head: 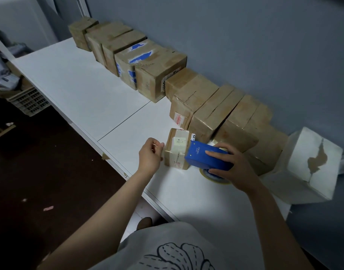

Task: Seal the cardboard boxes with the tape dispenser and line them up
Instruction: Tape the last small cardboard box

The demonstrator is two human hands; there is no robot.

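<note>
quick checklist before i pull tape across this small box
1. Right hand grips the dispenser: ok.
2. Dispenser nose meets the small box: ok, it lies against the box's right side.
3. Left hand steadies the box: cannot tell. It is at the box's left side with its fingers curled, but contact is unclear.
4. Tape end stuck to the box: cannot tell, the dispenser hides it.
5. Box stands apart from the row by the wall, on bare table: ok.
</note>
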